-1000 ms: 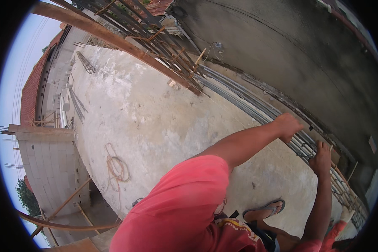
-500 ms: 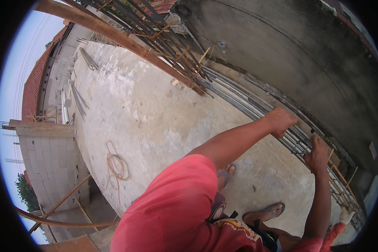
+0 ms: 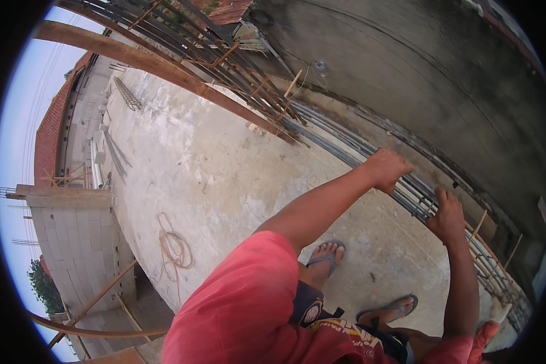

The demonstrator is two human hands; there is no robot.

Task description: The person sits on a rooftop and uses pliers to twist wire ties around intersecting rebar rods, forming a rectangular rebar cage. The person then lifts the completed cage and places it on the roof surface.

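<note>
A long bundle of grey steel bars [image 3: 329,145] runs from the upper middle to the lower right, along the foot of the wall. My left hand [image 3: 389,170] is closed in a fist around bars of the bundle, its knuckles facing away from me. Nearer me, my right hand [image 3: 448,217] has its fingers curled over the same bundle. Which bars each hand holds is partly hidden by the fingers. Thin rusty steel ties [image 3: 496,267] stand up around the bundle beyond my right hand.
A rust-brown beam [image 3: 164,64] and upright reinforcing bars [image 3: 218,51] slant across the upper left. A tall grey wall [image 3: 406,73] borders the right. Coiled hose or cord [image 3: 176,250] lies on the concrete slab [image 3: 224,164]. Another person's gloved hand [image 3: 499,310] is at the bundle's lower right.
Both my hands have shifted a little left, the left hand more, and still grip the bars. My left foot shows more fully, and the view has moved slightly.
</note>
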